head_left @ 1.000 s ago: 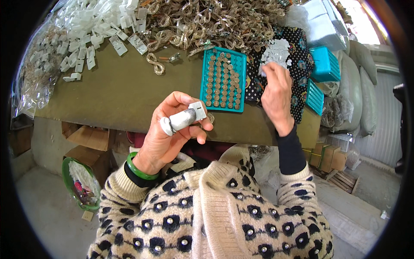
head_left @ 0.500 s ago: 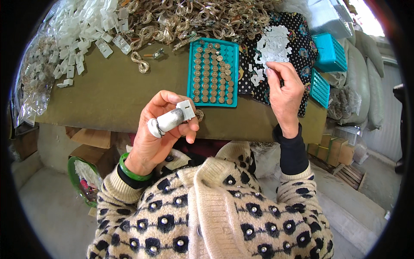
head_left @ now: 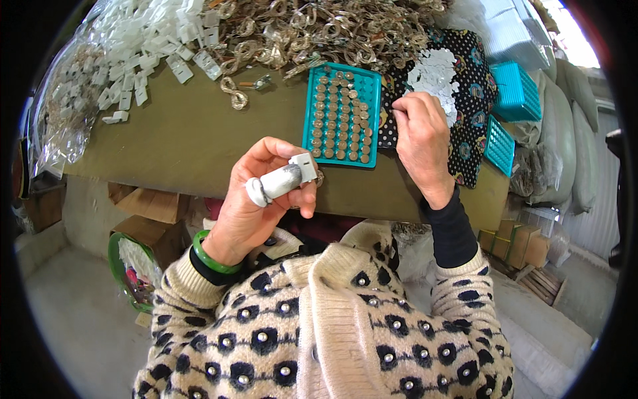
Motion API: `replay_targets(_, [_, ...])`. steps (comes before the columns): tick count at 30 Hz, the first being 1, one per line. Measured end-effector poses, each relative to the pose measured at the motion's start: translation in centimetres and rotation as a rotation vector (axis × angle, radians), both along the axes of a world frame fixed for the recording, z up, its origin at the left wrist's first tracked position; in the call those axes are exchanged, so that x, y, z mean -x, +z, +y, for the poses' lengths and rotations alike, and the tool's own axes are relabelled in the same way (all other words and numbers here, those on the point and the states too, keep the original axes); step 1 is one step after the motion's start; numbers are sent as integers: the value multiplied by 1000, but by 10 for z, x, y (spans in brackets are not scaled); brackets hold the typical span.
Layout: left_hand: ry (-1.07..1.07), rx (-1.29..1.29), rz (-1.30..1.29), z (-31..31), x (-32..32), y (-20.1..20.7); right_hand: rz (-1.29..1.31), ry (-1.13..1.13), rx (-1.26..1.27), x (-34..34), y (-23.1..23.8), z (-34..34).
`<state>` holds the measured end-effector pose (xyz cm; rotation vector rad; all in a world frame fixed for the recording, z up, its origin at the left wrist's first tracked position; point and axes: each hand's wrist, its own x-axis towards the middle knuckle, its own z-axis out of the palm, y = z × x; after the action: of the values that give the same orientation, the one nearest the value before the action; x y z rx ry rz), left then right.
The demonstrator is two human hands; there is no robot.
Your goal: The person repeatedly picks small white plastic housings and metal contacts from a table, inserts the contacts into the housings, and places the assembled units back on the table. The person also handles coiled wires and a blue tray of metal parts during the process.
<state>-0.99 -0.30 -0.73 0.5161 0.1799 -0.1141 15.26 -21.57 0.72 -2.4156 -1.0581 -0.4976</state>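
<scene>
My left hand [head_left: 249, 199] is closed around a small white plastic case [head_left: 304, 167] with a dark slot, held above the table's near edge. A white, grey-smudged tube-like cover [head_left: 276, 185], seemingly over the thumb, presses against the case. My right hand [head_left: 423, 136] has its thumb and forefinger pinched together, between a teal tray [head_left: 375, 126] and a heap of thin white pieces [head_left: 432, 76]. Whatever is in that pinch is too small to make out. Round metallic coin-like cells [head_left: 342, 133] stand in rows in the tray, with bare slots at its upper right.
Loose white plastic cases [head_left: 149, 46] are heaped at the far left, beside a large pile of coiled fine wires [head_left: 292, 33]. The white pieces lie on dark patterned cloth [head_left: 472, 146]. Stacked teal trays [head_left: 515, 90] stand at right; a green-rimmed basket [head_left: 118, 272] is below left.
My right hand has moved left, away from the white pieces toward the tray, its fingers still pinched. My left hand keeps its hold on the white case. The whole view has shifted slightly.
</scene>
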Motion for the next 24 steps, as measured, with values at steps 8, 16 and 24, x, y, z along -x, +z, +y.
replay_targets(8, [11,-28,-55,9,2,4,987,81,-728,48,41,22])
replay_targets(16, [40,-78,-79,15,8,4,850,211,-599,82,41,64])
replay_targets(24, [80,15,-76,10,9,5,526,282,-433,81,40,73])
